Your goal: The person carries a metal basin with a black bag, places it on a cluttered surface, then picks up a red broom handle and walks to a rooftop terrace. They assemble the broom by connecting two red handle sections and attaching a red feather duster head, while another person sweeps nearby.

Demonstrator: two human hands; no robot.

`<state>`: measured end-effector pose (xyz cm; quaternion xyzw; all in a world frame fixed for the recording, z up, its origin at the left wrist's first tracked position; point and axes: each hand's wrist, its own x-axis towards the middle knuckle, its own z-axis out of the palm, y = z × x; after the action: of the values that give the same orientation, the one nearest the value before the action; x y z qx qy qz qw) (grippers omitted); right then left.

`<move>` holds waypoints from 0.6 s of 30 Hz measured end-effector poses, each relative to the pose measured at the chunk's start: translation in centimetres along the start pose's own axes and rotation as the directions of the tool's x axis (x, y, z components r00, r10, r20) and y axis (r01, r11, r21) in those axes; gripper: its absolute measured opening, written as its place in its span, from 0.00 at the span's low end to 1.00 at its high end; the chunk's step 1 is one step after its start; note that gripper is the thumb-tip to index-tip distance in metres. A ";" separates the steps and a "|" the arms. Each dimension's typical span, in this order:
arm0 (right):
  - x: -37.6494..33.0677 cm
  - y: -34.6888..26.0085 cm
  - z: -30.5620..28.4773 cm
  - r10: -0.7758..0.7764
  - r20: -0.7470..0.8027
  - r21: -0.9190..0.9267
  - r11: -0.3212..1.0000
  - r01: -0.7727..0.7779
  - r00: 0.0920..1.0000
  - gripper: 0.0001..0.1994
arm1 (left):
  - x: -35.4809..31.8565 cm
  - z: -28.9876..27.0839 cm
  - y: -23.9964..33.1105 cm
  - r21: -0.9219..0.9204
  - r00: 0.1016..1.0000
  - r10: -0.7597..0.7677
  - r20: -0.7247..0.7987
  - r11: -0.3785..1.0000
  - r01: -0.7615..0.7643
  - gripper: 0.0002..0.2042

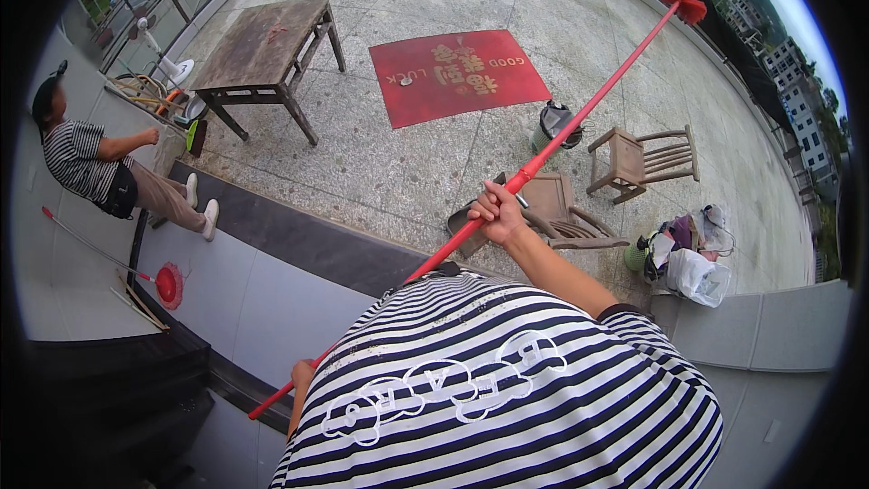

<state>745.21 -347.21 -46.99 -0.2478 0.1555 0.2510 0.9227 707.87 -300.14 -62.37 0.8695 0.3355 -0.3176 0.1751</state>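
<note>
While the right hand (496, 214) wraps mid-pole and the left hand (301, 373) grips its lower end, the red broom (579, 116) hangs raised, its head above the terrace floor (425, 172), sweeping apparently unfinished.

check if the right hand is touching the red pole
Touching. The head view shows the right hand with its fingers wrapped around the red pole partway along its length, no gap between them.

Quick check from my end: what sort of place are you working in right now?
Most likely an open rooftop terrace: a concrete floor ringed by a low parapet wall, neighbouring buildings visible below its edge, and weathered outdoor furniture such as a wooden table and chair.
</note>
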 end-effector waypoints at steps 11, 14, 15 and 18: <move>-1.5 0.3 2.9 -0.072 0.085 -0.035 0.997 0.075 0.994 0.23 | 3.4 -0.5 0.9 0.179 0.797 0.211 0.566 0.912 -0.369 0.19; -2.4 1.9 5.6 -0.065 0.267 -0.212 0.969 0.124 0.961 0.21 | -4.7 -11.7 18.3 -0.354 0.681 0.537 0.498 0.843 -0.405 0.32; -2.7 2.9 7.7 -0.048 0.362 -0.344 0.921 0.182 0.931 0.19 | -7.3 -15.8 23.0 -0.429 0.663 0.635 0.398 0.767 -0.477 0.37; -3.9 4.3 10.5 -0.041 0.388 -0.517 0.817 0.255 0.921 0.09 | -9.3 -20.1 33.7 -0.619 0.349 0.934 0.073 0.317 -0.719 0.38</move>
<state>741.35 -339.88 -38.34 -0.4676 -0.1160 0.2526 0.8391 734.68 -318.17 -38.29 0.7451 -0.1551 -0.2595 0.5945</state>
